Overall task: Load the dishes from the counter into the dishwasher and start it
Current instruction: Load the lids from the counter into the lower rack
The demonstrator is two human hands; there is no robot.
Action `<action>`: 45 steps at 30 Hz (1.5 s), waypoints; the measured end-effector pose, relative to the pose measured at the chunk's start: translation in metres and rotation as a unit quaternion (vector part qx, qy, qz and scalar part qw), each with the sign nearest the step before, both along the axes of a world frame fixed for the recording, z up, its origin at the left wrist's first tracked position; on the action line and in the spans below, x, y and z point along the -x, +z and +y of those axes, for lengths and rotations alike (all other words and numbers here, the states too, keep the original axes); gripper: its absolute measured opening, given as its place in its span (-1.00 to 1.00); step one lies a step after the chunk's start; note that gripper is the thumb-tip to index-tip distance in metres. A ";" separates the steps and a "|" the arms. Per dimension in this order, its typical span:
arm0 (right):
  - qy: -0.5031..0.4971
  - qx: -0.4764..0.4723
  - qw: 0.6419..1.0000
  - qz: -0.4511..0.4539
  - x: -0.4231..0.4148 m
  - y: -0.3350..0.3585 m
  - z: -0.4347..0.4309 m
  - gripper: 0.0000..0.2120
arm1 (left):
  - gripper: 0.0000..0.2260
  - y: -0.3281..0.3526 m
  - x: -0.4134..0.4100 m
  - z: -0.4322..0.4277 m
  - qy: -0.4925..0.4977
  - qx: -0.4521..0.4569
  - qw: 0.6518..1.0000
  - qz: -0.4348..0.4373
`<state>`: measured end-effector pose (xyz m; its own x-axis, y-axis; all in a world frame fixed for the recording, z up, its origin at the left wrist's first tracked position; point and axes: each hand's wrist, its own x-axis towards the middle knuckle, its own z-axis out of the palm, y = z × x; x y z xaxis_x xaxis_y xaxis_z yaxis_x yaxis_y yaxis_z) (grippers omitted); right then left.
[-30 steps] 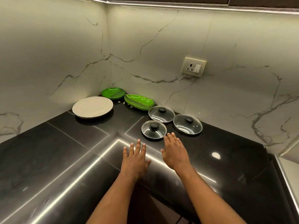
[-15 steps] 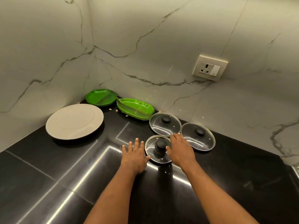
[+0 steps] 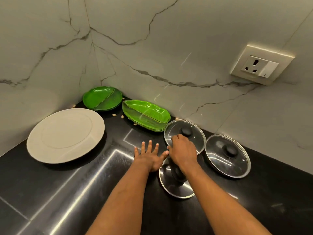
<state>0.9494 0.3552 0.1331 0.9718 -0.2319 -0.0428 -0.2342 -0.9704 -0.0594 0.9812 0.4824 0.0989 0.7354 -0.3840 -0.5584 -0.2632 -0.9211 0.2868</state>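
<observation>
On the counter [image 3: 67,192], left hand [image 3: 149,158] lies spread; right hand [image 3: 183,151] curls over rear lid [image 3: 177,128], grip unclear.

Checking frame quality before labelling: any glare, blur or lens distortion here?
Head view: bright streaks glare on the black counter; the rightmost glass lid carries reflections; the white plate has a slightly soft edge; the wide-angle lens skews the wall socket.

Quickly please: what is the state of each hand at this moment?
Left hand: open, fingers spread, holding nothing.
Right hand: fingers curled over the rear glass lid; whether it grips anything cannot be told.
</observation>
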 end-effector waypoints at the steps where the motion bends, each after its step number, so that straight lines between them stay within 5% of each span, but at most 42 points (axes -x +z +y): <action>1: -0.001 0.002 1.000 0.011 -0.007 -0.005 -0.001 -0.65 | -0.36 -0.004 -0.004 -0.004 0.006 -0.004 1.000 0.018; 8: 0.013 0.061 0.998 0.028 -0.041 -0.017 -0.002 -0.53 | -0.45 -0.008 -0.020 -0.009 0.022 0.002 0.996 0.085; 23: 0.167 0.218 0.958 0.085 -0.052 0.000 0.002 -0.65 | -0.40 -0.011 -0.016 -0.009 0.020 0.009 0.997 0.079; 32: 0.080 0.258 0.954 0.126 -0.029 0.048 -0.019 -0.67 | -0.38 -0.010 -0.014 -0.007 0.017 0.021 0.998 0.058; 37: 0.010 0.187 0.982 0.035 -0.005 0.070 -0.048 -0.71 | -0.37 -0.013 -0.007 -0.003 0.030 0.063 0.997 0.033; 41: -0.107 0.052 0.991 -0.058 0.024 0.077 -0.072 -0.59 | -0.46 -0.019 0.018 0.007 0.090 0.160 0.973 -0.138; 43: -0.222 -0.094 0.959 -0.153 0.045 0.074 -0.082 -0.53 | -0.48 -0.015 0.038 0.009 0.077 0.182 0.955 -0.221; 45: -0.320 -0.254 0.881 -0.237 0.063 0.064 -0.086 -0.57 | -0.36 -0.010 0.057 0.009 0.036 0.191 0.946 -0.261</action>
<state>0.8860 0.2693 0.1976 0.5852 -0.8074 0.0756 -0.5569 -0.4679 -0.6863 0.9243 0.4913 0.0892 0.9048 -0.4221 0.0574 -0.4009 -0.7982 0.4497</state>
